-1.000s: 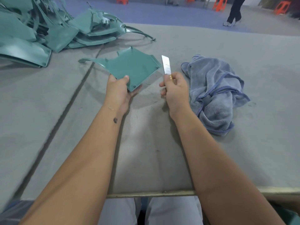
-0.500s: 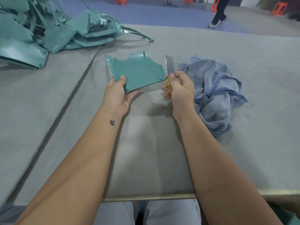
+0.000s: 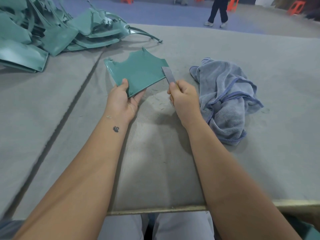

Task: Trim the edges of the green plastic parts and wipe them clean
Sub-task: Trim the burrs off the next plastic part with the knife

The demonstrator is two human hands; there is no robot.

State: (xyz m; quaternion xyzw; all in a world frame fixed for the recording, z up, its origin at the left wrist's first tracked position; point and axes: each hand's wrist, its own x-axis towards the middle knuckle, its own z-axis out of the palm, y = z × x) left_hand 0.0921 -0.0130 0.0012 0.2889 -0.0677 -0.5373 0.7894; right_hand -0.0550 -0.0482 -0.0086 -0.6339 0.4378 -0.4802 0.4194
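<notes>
bench (image 3: 155, 170) edge at 6 o'clock, grey felt-like covering, with a dark seam running from 8 o'clock up toward 11 o'clock. both forearms reach forward over it. left hand (image 3: 121, 99) grips the near corner of a flat green plastic part (image 3: 136, 71), thumb on top, fingers curled beneath; the part is lifted and tilted, just left of centre. right hand (image 3: 183, 97) closed round a blade (image 3: 167, 74), which points up toward 12 o'clock; its tip lies against the part's right edge. fine shavings (image 3: 157, 99) scattered on the bench between and just below the hands. grey-blue towel (image 3: 226, 97) crumpled at 3 o'clock, just beside the right hand. pile of green plastic parts (image 3: 52, 32) at 10 to 11 o'clock, well apart from the held part. beyond the far bench edge, at 12 to 1 o'clock, a person's legs (image 3: 217, 11) on the floor and orange stools (image 3: 296, 7).
</notes>
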